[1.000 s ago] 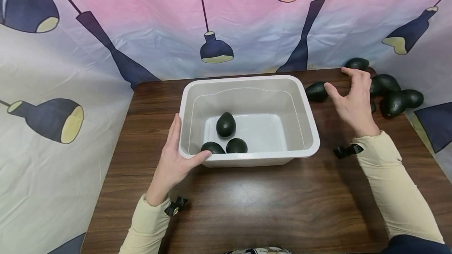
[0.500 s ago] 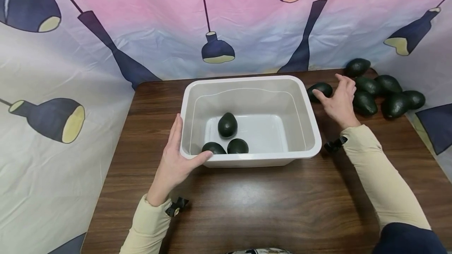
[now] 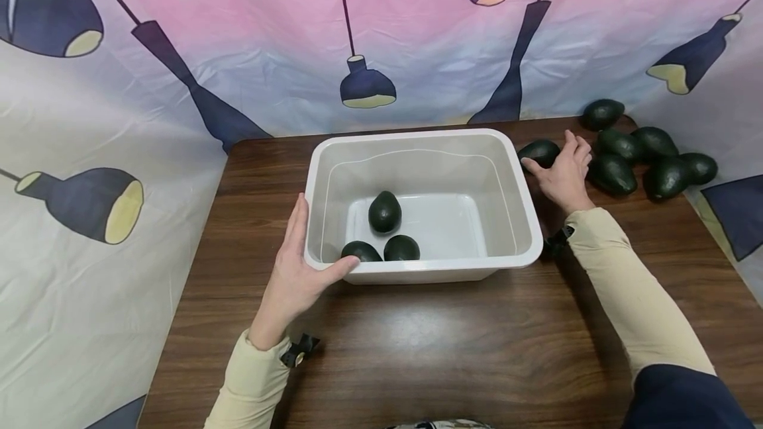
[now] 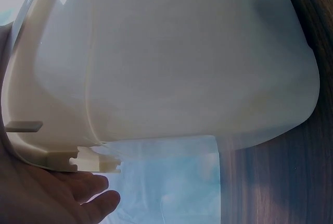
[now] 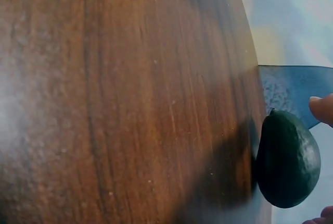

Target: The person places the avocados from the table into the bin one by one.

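A white plastic bin [image 3: 509, 184] stands in the middle of the brown table [image 3: 429, 349] and holds three dark green avocados [image 3: 384, 212]. My left hand [image 3: 295, 270] rests flat against the bin's front left corner, thumb on the front wall; the left wrist view shows the bin [image 4: 182, 67] above that palm [image 4: 47, 198]. My right hand [image 3: 561, 169] reaches just past the bin's far right corner, where thumb and fingers curl round one avocado [image 3: 541, 150] lying on the table. In the right wrist view this avocado [image 5: 287, 164] sits between two fingertips [image 5: 322, 108].
Several more avocados [image 3: 616, 174] lie in a loose group at the far right corner of the table, close to the patterned cloth backdrop [image 3: 417, 38]. The table's right edge [image 3: 715, 243] runs just beyond them.
My right hand has come left and down from the avocado group and closed round the single avocado beside the bin. The left hand and the bin have stayed put.
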Demonstrator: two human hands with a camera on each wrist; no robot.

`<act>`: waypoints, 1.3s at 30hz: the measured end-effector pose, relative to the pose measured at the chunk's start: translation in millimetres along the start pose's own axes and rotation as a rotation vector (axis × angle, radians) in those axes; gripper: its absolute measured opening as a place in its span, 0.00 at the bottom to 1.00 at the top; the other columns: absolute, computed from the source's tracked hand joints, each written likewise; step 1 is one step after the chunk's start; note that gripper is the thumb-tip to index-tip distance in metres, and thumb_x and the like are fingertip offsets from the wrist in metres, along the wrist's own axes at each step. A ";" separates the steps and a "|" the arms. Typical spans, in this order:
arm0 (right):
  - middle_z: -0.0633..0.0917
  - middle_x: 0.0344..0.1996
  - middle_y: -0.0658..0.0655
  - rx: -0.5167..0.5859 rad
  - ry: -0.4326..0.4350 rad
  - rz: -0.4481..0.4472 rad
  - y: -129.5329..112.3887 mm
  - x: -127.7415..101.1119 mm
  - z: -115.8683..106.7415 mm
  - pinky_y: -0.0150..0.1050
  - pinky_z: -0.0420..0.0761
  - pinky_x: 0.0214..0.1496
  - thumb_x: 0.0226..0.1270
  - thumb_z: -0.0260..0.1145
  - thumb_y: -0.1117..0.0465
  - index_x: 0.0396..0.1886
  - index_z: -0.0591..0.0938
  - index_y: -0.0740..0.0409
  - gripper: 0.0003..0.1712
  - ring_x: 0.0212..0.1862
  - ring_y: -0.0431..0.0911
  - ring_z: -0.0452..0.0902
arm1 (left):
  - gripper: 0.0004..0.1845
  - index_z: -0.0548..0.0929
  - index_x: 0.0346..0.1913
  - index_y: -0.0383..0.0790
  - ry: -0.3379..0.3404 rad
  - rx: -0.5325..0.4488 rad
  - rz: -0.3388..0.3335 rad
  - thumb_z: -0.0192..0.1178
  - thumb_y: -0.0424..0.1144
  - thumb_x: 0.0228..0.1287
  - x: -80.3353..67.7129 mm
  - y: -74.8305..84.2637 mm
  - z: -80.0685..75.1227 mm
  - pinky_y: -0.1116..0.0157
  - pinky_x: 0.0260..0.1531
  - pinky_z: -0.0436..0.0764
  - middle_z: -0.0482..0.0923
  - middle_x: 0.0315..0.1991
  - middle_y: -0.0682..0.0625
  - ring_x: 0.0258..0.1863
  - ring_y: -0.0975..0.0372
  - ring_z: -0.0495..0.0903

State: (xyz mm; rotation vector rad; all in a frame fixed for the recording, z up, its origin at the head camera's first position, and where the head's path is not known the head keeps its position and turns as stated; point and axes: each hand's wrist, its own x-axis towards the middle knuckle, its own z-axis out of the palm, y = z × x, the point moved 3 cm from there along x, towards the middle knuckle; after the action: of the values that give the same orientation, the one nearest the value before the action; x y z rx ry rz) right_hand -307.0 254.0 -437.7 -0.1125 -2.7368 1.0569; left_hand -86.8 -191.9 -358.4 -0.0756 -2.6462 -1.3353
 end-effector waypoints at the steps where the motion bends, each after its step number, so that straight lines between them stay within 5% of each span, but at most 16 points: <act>1: 0.45 0.70 0.70 -0.002 -0.011 0.007 0.7 0.8 1.2 0.62 0.42 0.70 0.61 0.69 0.44 0.76 0.44 0.62 0.58 0.70 0.66 0.40 | 0.64 0.44 0.78 0.50 0.001 -0.001 -0.002 0.78 0.52 0.45 -0.2 -0.3 0.0 0.47 0.67 0.56 0.39 0.77 0.58 0.74 0.60 0.46; 12: 0.43 0.71 0.73 -0.019 -0.078 0.036 9.1 2.1 9.8 0.66 0.43 0.67 0.63 0.67 0.45 0.77 0.42 0.62 0.58 0.70 0.69 0.38 | 0.63 0.43 0.78 0.55 0.001 -0.008 -0.003 0.77 0.53 0.45 -1.4 -1.4 1.5 0.46 0.67 0.57 0.40 0.77 0.59 0.74 0.60 0.47; 39: 0.46 0.66 0.77 0.005 -0.110 0.035 5.6 11.9 20.7 0.64 0.50 0.67 0.63 0.68 0.51 0.76 0.45 0.66 0.54 0.67 0.71 0.42 | 0.63 0.45 0.78 0.49 0.003 -0.008 0.008 0.78 0.51 0.45 -0.4 0.5 -2.8 0.46 0.67 0.57 0.40 0.77 0.58 0.74 0.59 0.46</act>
State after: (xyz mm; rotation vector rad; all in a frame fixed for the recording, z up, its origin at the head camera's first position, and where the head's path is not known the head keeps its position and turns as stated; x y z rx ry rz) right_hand -323.1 246.3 -454.5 -0.1053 -2.8392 1.1112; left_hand -85.9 -193.8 -356.4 -0.0853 -2.6361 -1.3421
